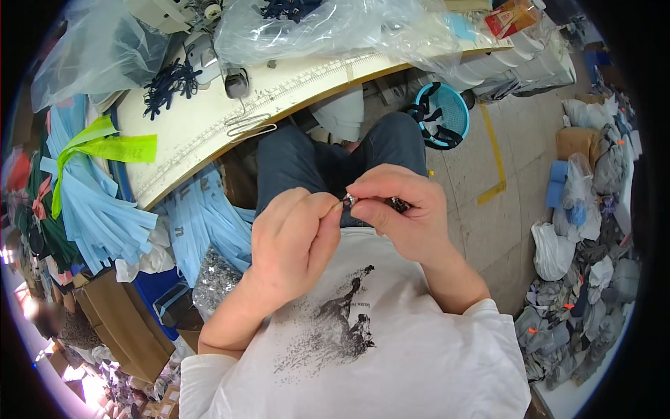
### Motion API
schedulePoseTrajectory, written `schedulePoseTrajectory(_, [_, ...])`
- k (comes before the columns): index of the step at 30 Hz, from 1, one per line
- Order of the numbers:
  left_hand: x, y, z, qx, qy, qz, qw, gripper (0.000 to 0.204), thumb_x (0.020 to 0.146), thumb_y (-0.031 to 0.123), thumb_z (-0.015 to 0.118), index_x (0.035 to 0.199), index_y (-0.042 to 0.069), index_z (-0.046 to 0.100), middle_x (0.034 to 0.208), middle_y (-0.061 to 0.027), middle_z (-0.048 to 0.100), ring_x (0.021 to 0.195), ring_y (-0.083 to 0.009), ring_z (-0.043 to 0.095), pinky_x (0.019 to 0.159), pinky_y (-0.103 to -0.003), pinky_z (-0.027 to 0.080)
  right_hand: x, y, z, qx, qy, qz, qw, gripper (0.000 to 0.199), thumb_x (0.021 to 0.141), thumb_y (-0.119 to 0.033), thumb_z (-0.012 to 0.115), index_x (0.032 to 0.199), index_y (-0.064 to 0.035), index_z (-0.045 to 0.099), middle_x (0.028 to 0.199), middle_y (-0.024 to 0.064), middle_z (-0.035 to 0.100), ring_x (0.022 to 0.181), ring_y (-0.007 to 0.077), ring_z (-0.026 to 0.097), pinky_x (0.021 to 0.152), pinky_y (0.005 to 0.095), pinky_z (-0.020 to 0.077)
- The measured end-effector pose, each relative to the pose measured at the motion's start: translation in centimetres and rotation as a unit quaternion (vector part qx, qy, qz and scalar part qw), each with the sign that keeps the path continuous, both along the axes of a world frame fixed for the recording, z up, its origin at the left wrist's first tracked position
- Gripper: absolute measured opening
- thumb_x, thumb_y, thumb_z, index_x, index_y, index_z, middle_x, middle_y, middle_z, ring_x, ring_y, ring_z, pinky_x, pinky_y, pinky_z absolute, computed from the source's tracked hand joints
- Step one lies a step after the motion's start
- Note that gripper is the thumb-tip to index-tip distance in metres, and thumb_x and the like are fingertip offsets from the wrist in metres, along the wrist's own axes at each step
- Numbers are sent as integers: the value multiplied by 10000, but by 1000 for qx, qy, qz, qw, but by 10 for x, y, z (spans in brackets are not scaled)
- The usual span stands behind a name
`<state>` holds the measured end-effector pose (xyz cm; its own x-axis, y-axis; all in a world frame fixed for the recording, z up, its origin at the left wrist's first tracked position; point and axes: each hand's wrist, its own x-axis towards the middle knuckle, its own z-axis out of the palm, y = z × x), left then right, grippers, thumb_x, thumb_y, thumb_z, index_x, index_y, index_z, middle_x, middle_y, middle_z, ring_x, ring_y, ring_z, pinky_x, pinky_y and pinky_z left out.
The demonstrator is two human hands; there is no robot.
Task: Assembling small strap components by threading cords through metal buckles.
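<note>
Above my lap, both hands meet at a small shiny metal piece (350, 200); it is too small for me to tell its kind. My left hand (292, 234) is closed, thumb and forefinger pinched at the piece's left end. The thumb and forefinger of my right hand (415, 209) pinch its other end. Something dark and speckled (400, 204) shows in the hollow of my right hand, mostly hidden by the fingers.
A white table (188, 133) with ruler marks curves ahead of my knees, bearing dark blue cords (171, 85), wire hooks (250, 126) and clear plastic bags (328, 35). Light blue strips (98, 188) hang at left. A turquoise basket (455, 115) and grey bundles (558, 335) lie right.
</note>
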<state>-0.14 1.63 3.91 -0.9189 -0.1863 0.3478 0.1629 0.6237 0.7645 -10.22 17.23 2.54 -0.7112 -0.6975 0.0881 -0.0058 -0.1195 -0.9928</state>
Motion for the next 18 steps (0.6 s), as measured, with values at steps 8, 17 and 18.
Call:
schedulePoseTrajectory(8, [-7,-8,-5,-84,40,-9,996,224,714,-22,691,913,18,596,705,-78,513,577,-243,488,522,-335,407,-7,-6,2,32,19,3,999,197,794,-6,729,989,-25,707,879,55,665,719,90,609,593,203,467])
schedulePoseTrajectory(17, [-3,-23,-8,-78,19,-25,996,241,724,-26,678,944,1,583,738,-88,530,594,-254,492,544,-345,409,-7,-20,-5,40,112,2,993,207,772,0,735,973,-41,718,885,63,665,741,130,623,600,225,480])
schedulePoseTrajectory(18, [-3,-24,-8,-77,19,-23,997,241,724,-26,678,944,1,583,738,-88,530,594,-254,492,544,-345,409,-6,-22,-5,34,118,1,992,206,771,3,734,972,-43,719,884,61,665,733,127,621,595,223,478])
